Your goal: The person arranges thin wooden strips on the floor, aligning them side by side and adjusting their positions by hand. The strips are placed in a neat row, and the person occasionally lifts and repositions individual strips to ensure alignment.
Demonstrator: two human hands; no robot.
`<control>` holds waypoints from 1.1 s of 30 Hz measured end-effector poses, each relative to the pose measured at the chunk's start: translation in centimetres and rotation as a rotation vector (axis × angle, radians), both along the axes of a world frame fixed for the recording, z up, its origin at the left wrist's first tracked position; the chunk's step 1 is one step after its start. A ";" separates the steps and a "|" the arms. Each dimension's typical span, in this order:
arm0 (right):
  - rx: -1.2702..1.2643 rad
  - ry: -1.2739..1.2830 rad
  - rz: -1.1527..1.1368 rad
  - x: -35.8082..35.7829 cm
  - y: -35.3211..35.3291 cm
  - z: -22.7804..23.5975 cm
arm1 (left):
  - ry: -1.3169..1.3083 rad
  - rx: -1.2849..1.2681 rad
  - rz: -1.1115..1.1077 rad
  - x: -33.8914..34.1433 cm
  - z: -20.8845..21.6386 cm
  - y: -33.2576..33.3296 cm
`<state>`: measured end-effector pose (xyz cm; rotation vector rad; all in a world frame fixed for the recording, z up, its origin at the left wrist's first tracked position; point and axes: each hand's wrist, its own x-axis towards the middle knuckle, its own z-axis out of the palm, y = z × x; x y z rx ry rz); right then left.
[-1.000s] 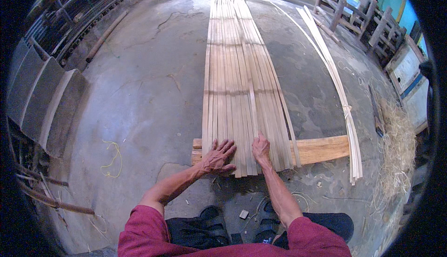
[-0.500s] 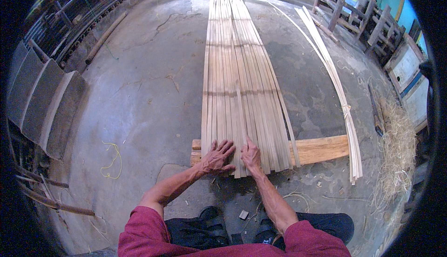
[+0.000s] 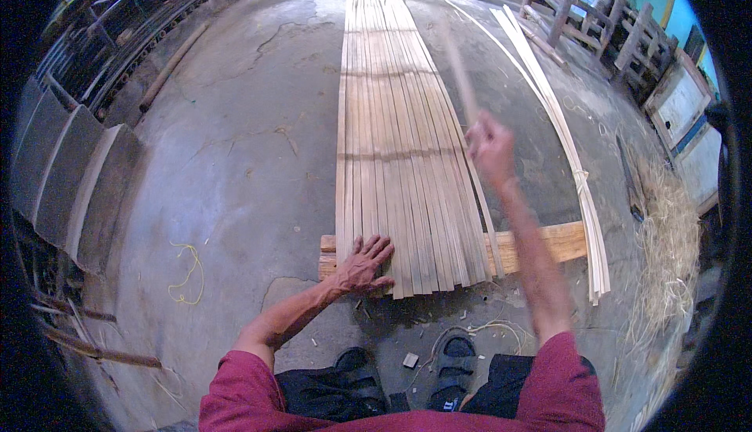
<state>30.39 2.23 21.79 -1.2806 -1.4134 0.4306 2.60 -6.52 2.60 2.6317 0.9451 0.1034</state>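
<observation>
Long, thin wooden strips (image 3: 392,119) lie side by side in a flat row running away from me, with darker bands across them. Their near ends rest on a wooden plank (image 3: 525,248). My left hand (image 3: 365,264) lies flat on the near ends at the left, fingers spread. Raised to the right of the row, my right hand (image 3: 492,148) is closed on a single wooden strip (image 3: 458,64), which stretches up and away toward the far end. Both that hand and its strip are smeared by motion.
A tied bundle of pale strips (image 3: 576,167) lies on the floor to the right, beside a heap of shavings (image 3: 664,252). Concrete steps (image 3: 98,189) stand at the left. Yellow string (image 3: 188,274) lies on the floor; wooden frames (image 3: 603,25) stand far right.
My right hand has lifted off the near end of the row and swung up, away and to the right, taking one strip along. My left hand stays on the strips.
</observation>
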 end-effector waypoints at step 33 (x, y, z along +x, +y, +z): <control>-0.348 -0.342 -0.073 11.8 -17.0 -20.0 | 0.037 -0.011 -0.078 7.6 3.0 2.8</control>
